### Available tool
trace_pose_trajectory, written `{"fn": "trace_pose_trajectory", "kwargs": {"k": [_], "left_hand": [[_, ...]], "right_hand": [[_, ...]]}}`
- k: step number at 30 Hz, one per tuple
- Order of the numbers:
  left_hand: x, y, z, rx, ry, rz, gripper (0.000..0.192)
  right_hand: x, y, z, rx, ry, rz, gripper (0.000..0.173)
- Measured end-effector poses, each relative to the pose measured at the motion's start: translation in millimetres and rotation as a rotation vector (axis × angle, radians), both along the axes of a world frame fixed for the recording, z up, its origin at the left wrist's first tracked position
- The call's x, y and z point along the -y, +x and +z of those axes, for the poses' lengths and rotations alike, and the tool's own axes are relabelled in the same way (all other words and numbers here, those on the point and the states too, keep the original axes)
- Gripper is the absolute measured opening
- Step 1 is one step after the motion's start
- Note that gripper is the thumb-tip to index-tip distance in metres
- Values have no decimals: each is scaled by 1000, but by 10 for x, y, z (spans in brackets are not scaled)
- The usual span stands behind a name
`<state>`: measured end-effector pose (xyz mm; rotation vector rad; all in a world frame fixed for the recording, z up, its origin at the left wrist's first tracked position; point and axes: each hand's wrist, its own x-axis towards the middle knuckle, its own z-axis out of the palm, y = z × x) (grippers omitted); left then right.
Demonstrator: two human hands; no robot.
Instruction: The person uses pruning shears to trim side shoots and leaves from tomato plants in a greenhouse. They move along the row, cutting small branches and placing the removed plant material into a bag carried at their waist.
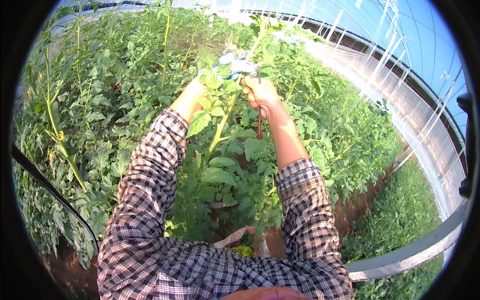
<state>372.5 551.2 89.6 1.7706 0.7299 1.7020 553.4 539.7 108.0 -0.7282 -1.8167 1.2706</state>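
A tomato plant's pale green stem (222,127) rises at a slant between my forearms. Crumpled blue-and-white thin sheet material (242,66) lies against its upper part; whether it wraps fully around cannot be told. My right hand (261,93) is closed just right of the stem, fingertips near the material's lower edge. A thin reddish-brown rod (259,125) with a knobbed lower end runs upright through that hand. On the other side, my left hand (195,90) reaches up to the material. Leaves (212,80) cover its fingers, so its grip is hidden.
Dense tomato plants (108,101) surround me. Another tall stem (63,146) leans at the left, near a black cable (56,195). A pale strip (240,235) and something yellow (243,250) lie low before me. A curved grey bar (405,258) and clear plastic greenhouse wall (416,101) stand right.
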Motion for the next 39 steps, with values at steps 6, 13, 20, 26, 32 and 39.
{"fn": "trace_pose_trajectory", "kwargs": {"k": [6, 13, 20, 26, 32, 39], "left_hand": [[372, -76, -190, 345, 91, -196, 36], [883, -89, -205, 289, 217, -370, 58], [959, -165, -311, 47, -42, -125, 77], [1508, -632, -858, 291, -28, 609, 52], [2675, -245, -1364, 162, 153, 540, 38], [2629, 865, -2312, -182, -345, -105, 31]], "right_hand": [[638, 521, -110, -226, 20, -10, 35], [1429, 1333, -674, -299, -86, -5, 34], [1569, 2193, -1513, -414, 24, -424, 33], [2069, 2723, -2209, -420, -106, -737, 53], [2488, 2976, -2671, -631, -109, -1006, 49], [2745, 3106, -3011, -519, -37, -1180, 48]]}}
